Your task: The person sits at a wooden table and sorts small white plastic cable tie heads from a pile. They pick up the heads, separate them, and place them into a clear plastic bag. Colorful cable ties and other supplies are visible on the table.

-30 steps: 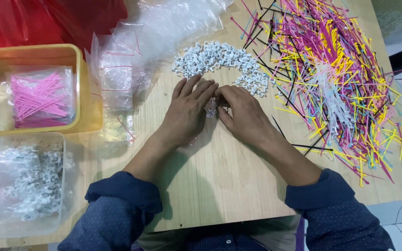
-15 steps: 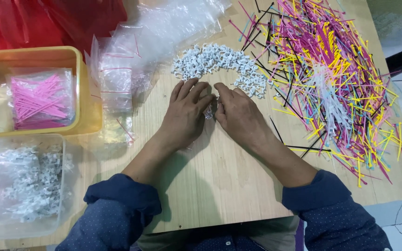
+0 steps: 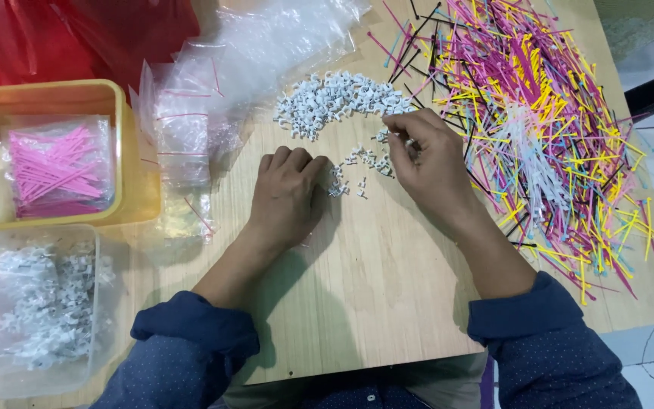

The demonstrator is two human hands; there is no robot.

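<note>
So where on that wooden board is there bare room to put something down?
The near part of the pale wooden board, between the two forearms, is bare. Crowded: the pile of small white plastic clips ahead of the left hand, coloured cable ties beside the right hand, clear plastic bags on the left.

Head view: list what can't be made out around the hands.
- Right hand: whether its curled fingers pinch a white clip; fingers hide it.
- Left hand: anything under the palm.
- Small white clips: too small to count.
- Clear tub: cut off by left edge.
</note>
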